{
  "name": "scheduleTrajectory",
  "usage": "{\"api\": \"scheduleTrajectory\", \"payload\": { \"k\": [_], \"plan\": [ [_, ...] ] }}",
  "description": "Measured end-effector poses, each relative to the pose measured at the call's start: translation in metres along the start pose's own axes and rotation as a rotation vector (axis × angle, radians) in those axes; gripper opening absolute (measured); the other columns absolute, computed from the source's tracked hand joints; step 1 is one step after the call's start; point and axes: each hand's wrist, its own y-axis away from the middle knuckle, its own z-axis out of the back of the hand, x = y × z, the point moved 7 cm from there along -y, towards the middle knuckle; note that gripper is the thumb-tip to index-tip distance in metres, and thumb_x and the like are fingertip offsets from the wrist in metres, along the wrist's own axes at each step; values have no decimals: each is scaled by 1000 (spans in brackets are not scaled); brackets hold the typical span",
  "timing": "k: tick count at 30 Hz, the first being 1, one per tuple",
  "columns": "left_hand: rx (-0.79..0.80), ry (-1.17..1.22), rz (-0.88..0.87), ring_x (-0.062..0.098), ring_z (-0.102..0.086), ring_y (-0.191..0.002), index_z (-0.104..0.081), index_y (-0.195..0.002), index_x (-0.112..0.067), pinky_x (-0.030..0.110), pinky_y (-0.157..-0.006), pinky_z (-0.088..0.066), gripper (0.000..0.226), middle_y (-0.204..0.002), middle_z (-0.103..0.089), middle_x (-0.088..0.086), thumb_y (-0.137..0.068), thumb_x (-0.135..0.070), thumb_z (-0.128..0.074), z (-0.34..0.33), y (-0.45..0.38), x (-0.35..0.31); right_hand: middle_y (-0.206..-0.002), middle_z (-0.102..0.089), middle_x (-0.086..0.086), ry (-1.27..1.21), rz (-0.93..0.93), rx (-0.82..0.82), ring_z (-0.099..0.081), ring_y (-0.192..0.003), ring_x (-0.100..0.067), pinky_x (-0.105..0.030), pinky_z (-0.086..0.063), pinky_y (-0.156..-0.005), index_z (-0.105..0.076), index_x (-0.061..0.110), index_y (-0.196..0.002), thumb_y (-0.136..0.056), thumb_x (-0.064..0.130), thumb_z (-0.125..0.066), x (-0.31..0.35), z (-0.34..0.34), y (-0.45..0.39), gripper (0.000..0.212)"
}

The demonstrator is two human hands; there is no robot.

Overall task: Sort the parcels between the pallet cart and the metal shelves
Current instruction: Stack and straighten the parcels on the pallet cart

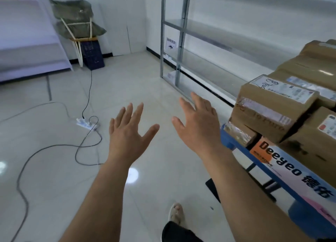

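Head view, left hand: the left hand (pixel 127 132) is held out over the tiled floor (pixel 154 100), back of the hand up, fingers (pixel 135 112) straight and spread, thumb out to the right; it holds nothing.
Head view, right hand: the right hand (pixel 198 125) is raised just beside the cart's near left corner, fingers straight and fanned towards the shelves, thumb pointing left; it holds nothing and touches no parcel.
Parcels: brown cardboard parcels (pixel 272 107) are stacked on the pallet cart (pixel 234 141) at the right edge. The top front box lies with its long axis running from near left to far right, a white shipping label on its top face and a taped end facing the hands.
Lower parcels: a small taped box (pixel 240 132) sits beneath it at the cart's corner; a printed carton marked "Deeyeo" (pixel 283 161) lies along the cart's near side, its long axis following the blue edge.
Further parcels: larger brown boxes (pixel 314 60) are piled behind, towards the right rear.
Metal shelves: the metal shelves (pixel 181 41) stand behind the cart, their boards running away to the right.
Floor: a white power strip (pixel 87 124) with grey cables (pixel 23 169) lies to the left.
Corner: green sacks (pixel 72 10) are piled on a stool above a dark crate (pixel 92 54).
Bottom edge: a foot in a light shoe (pixel 175 212) shows between the forearms.
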Motion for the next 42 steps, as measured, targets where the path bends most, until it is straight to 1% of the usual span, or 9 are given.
{"api": "scheduleTrajectory", "payload": {
  "k": [6,10,13,18,21,27,31,39,42],
  "plan": [
    [16,-66,17,15,0,-145,-11,-149,-35,44,-117,-5,83,-158,-10,-2,-77,-74,-28,-13,-60,28,-151,-33,-9,-19,4,-12,-30,-135,-25,-37,-27,-106,-40,20,-143,-93,41,-51,9,-36,-63,56],
    [33,-81,-10,14,1,-145,-11,-148,-37,41,-117,0,81,-158,-9,-2,-78,-73,-29,-28,-117,36,-149,-36,-10,-45,-14,-37,-32,-133,-26,-37,-28,-105,-43,19,-141,-92,39,-53,4,-58,-121,54],
    [54,-88,-45,13,0,-145,-13,-148,-37,40,-117,-2,79,-158,-10,-2,-79,-72,-31,-40,-169,37,-150,-35,-9,-71,-51,-30,-32,-134,-25,-36,-28,-105,-42,20,-142,-93,40,-51,-4,-75,-168,54],
    [77,-100,-118,13,0,-145,-12,-148,-37,41,-117,-4,78,-158,-10,-2,-80,-71,-30,-67,-257,25,-150,-34,-9,-73,-102,-50,-32,-135,-24,-36,-30,-106,-39,20,-143,-94,41,-48,-26,-92,-243,54],
    [82,-81,-148,14,-1,-145,-13,-148,-36,41,-117,-4,79,-158,-10,-1,-79,-72,-28,-86,-300,19,-150,-34,-8,-63,-138,-69,-32,-134,-24,-37,-30,-106,-41,20,-142,-93,40,-50,-45,-100,-280,53],
    [158,-72,-178,14,0,-145,-12,-148,-36,40,-117,-2,78,-158,-9,-2,-80,-71,-28,-131,-360,30,-150,-34,-7,-27,-236,-28,-33,-133,-24,-38,-29,-106,-44,21,-140,-93,39,-52,-78,-133,-331,51],
    [214,-44,-210,14,0,-145,-13,-148,-36,38,-116,-1,75,-158,-7,-3,-83,-70,-30,-164,-414,36,-148,-38,-8,13,-286,-39,-36,-131,-25,-39,-32,-103,-48,20,-138,-92,39,-54,-98,-151,-373,50],
    [263,60,-400,16,-8,-144,-15,-148,-37,35,-114,-13,73,-158,-9,-4,-84,-66,-37,-193,-538,17,-148,-38,-12,86,-419,-30,-36,-133,-29,-43,-33,-105,-48,18,-138,-90,40,-57,-122,-168,-455,54],
    [279,91,-488,18,-10,-144,-13,-148,-37,38,-113,-18,75,-158,-9,-4,-83,-68,-35,-205,-573,-1,-145,-41,-14,102,-498,-83,-38,-130,-32,-44,-34,-103,-50,17,-136,-88,40,-60,-132,-163,-475,54]
  ]
}}
